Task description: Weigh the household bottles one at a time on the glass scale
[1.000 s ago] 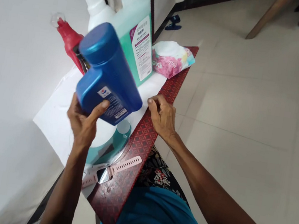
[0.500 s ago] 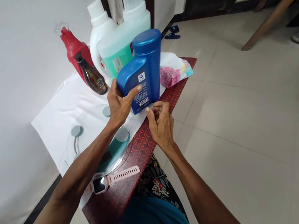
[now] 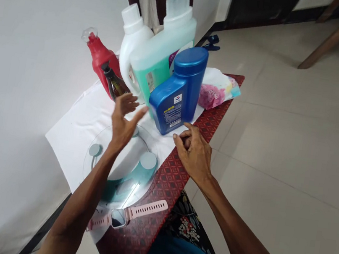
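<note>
A blue plastic bottle (image 3: 173, 102) with a wide cap stands upright on the white cloth, in front of a large bottle of green liquid (image 3: 165, 50). My left hand (image 3: 124, 120) is just left of the blue bottle, thumb and fingers spread, holding nothing. My right hand (image 3: 194, 151) is by the bottle's lower right side, over the table edge. Its index finger reaches toward the bottle's base and its other fingers are curled, with a gap to the thumb; I cannot tell whether it touches. Below my left hand lies a round glass scale (image 3: 148, 160), partly hidden by the forearm.
A white jug (image 3: 134, 41), a red bottle (image 3: 101, 57) and a small brown pump bottle (image 3: 115, 83) stand behind on the white cloth (image 3: 69, 133). A pink tissue pack (image 3: 216, 92) lies at the far right corner. A pink smartwatch (image 3: 119, 218) lies near the front of the red patterned table (image 3: 160, 189).
My left hand carried the blue bottle right and down onto the cloth, then let go and drew back left. My right hand stays near the table edge. The view has shifted somewhat.
</note>
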`<state>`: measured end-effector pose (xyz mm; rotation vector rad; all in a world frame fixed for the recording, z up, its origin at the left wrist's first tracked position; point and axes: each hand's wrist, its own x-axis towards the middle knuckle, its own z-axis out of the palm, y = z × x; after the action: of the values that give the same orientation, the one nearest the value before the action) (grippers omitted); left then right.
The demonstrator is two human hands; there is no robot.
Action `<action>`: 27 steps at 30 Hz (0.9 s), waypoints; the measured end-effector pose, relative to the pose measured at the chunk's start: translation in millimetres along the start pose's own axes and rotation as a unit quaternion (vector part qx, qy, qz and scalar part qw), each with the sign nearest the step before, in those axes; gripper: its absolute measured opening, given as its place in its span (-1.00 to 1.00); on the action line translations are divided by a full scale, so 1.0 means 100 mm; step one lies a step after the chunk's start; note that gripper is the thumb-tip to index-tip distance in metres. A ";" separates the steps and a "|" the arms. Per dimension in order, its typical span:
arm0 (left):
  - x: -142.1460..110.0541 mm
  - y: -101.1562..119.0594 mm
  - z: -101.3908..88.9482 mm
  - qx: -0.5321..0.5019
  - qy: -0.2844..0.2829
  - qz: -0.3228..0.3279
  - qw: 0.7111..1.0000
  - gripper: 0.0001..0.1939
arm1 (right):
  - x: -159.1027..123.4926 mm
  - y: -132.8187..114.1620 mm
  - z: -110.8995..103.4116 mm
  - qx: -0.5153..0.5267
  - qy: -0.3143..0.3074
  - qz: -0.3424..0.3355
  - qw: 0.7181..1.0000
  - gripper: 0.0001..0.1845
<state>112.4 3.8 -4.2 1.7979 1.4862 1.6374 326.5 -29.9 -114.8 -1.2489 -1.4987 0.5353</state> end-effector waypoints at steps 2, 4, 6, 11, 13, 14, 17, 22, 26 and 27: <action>0.17 -0.11 -0.30 0.050 0.088 -0.008 0.995 -0.46 | 0.00 0.00 0.00 -0.003 -0.002 0.002 1.000 -0.56; 0.37 -0.27 -0.56 0.097 0.148 -0.031 0.984 -0.46 | 0.00 0.01 0.00 -0.005 -0.002 0.004 1.000 -0.59; 0.58 -0.45 -0.70 0.122 0.141 -0.064 0.980 -0.39 | 0.01 0.01 0.00 -0.009 0.000 0.005 1.000 -0.61; 0.91 -0.75 -0.54 0.156 0.007 -0.101 0.983 -0.36 | 0.01 -0.02 -0.01 -0.016 -0.001 0.016 1.000 -0.65; 0.98 -0.80 -0.40 0.185 0.017 -0.114 0.976 -0.34 | 0.01 -0.03 -0.02 -0.016 -0.005 0.019 1.000 -0.66; 0.99 -0.81 -0.35 0.197 0.032 -0.122 0.972 -0.33 | 0.02 -0.04 -0.02 -0.016 -0.006 0.021 1.000 -0.67; 0.99 -0.84 -0.28 0.206 0.070 -0.131 0.967 -0.38 | 0.02 -0.05 -0.02 -0.016 -0.006 0.024 1.000 -0.69; 0.78 -0.70 -0.49 0.150 0.106 -0.082 0.980 -0.45 | 0.02 -0.03 0.00 -0.019 -0.003 0.018 1.000 -0.72; 0.43 -0.30 -0.86 0.124 0.102 -0.019 0.987 -0.40 | 0.02 -0.02 0.01 -0.022 -0.003 0.014 1.000 -0.75; 0.31 -0.17 -0.95 0.136 0.096 -0.018 0.986 -0.40 | 0.02 -0.02 0.01 -0.025 -0.003 0.015 1.000 -0.75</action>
<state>16.6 -2.1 29.6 1.7741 1.8977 1.7005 325.3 -28.3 -112.7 -1.3101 -1.5086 0.5246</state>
